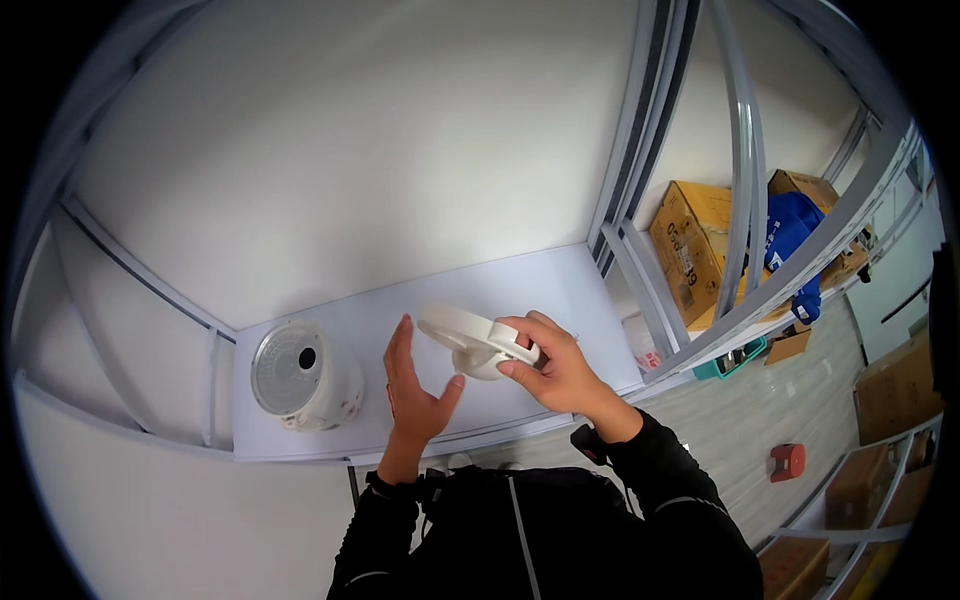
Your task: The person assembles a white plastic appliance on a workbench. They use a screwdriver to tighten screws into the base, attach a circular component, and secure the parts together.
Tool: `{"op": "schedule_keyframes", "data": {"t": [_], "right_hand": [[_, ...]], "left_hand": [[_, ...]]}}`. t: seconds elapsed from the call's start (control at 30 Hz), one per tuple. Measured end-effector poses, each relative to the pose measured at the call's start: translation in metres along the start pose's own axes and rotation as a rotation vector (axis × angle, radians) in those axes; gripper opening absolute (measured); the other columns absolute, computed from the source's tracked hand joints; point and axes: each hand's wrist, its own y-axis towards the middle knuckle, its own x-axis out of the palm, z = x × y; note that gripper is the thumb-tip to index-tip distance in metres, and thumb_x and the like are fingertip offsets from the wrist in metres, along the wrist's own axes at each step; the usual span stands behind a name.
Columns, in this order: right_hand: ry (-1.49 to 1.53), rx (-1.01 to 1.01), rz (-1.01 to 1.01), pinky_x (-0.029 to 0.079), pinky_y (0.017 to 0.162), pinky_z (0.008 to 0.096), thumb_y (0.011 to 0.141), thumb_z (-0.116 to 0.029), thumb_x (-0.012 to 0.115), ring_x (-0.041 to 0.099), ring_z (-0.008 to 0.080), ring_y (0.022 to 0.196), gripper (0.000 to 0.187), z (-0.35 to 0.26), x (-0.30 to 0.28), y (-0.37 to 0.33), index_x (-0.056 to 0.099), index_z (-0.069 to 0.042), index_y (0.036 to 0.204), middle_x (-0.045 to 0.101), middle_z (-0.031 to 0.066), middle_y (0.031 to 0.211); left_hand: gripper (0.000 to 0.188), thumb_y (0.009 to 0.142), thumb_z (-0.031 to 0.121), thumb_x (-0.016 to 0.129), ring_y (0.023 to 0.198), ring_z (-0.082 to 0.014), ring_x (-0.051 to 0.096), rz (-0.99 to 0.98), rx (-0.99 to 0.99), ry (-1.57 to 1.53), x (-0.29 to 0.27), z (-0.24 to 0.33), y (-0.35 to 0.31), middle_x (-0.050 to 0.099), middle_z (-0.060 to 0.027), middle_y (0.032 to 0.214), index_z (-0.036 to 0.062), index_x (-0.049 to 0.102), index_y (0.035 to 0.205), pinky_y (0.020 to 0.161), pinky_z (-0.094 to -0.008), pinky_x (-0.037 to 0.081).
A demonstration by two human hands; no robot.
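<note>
My right hand (556, 372) is closed on a white, rounded plastic piece (458, 325) that looks like a lid with a thick grip. The piece is held tilted above the tabletop, its round rim toward the left. My left hand (413, 395) is just left of it, fingers stretched up and thumb apart. The left thumb tip comes close to the piece's lower part; whether it touches I cannot tell. Farther left stands a white round appliance (345, 385) with a grey disc-shaped top and a black round spot off its centre.
The white table (560, 285) sits inside a grey metal frame (640, 130) against a pale wall. At right are cardboard boxes (690, 250), a blue cloth item (790, 230) and a green basket (735, 360). A red stool-like object (787, 462) stands on the floor near shelves with boxes.
</note>
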Motion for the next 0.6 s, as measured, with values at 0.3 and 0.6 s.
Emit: {"op": "schedule_keyframes", "data": {"t": [0.3,0.6], "right_hand": [[-0.170,-0.057,-0.253,0.054,0.070,0.0355,0.088,-0.001,0.081,0.063,0.0252,0.084,0.059,-0.006,-0.002,0.005,0.066,-0.008,0.145,0.060,0.0093,0.103],[-0.323,-0.221,-0.095,0.050,0.070,0.0392,0.078,-0.021,0.094,0.062,0.0301,0.079,0.045,0.004,-0.011,0.007,0.073,-0.008,0.115,0.066,0.0083,0.088]], "left_hand": [[0.072,0.063,0.045,0.103,0.106,-0.0304,0.069,-0.290,0.237,0.216,-0.006,0.027,0.028,0.073,-0.0070,0.109,0.0099,0.071,0.117,0.106,-0.0528,0.053],[0.070,0.061,0.039,0.108,0.076,-0.0232,0.063,-0.215,-0.050,-0.082,-0.006,0.010,0.002,0.063,-0.0058,0.088,0.0079,0.062,0.104,0.067,-0.0355,0.052]]}}
